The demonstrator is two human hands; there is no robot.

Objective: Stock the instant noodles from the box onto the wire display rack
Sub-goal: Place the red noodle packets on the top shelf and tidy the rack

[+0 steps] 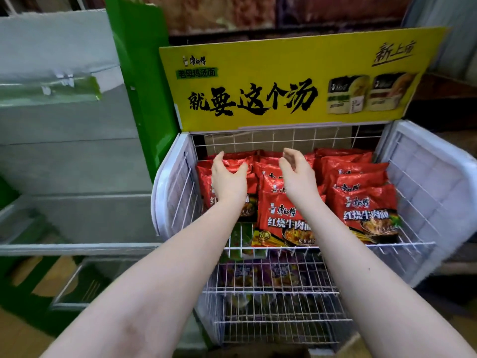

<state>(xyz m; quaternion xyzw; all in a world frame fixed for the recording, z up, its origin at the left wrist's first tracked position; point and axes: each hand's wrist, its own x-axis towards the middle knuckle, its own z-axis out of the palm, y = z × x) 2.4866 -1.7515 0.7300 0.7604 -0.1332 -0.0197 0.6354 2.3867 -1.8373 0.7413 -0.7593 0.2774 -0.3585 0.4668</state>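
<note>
Head view: red beef-noodle packets fill the top basket of the wire rack. The left hand and right hand hover above them, apart, fingers loose, holding nothing. The packets are probably light, crinkly and slippery (brittle inside), so pinch the sealed edges.

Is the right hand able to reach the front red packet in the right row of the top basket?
Probably yes. The right hand hovers open over the middle row; the front right packet lies uncovered beside it, and the wire basket is open from above. Nothing stands between them.
</note>
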